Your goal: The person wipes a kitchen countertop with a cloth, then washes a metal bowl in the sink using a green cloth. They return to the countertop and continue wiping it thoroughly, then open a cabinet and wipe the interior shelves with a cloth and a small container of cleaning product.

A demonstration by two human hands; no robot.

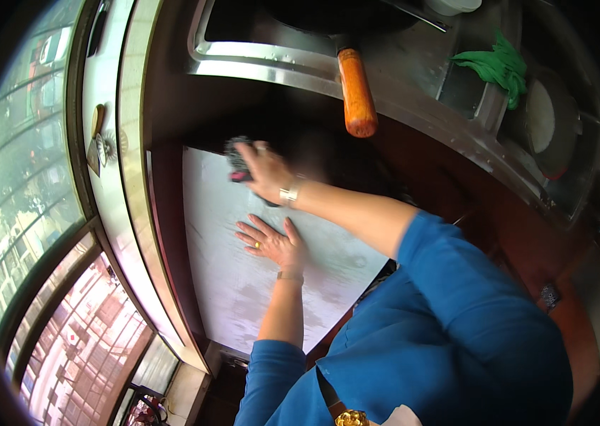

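A pale flat panel (pixel 332 266) with greyish smears and wet-looking patches lies before me. Spread flat on its middle is my left hand (pixel 273 242), which holds nothing and wears a yellow ring. Near the panel's far edge, my right hand (pixel 270 173) grips a dark, mesh-like scrubbing pad (pixel 237 154) with a pink part, blurred by motion. Whether the pad touches the panel cannot be told.
A pan's wooden handle (pixel 357 93) juts over the steel stove rim (pixel 278 66). On the right lie a green cloth (pixel 502 66) and a pan lid (pixel 544 117). Small kitchen tools (pixel 98 141) rest on the ledge by the window (pixel 33 160).
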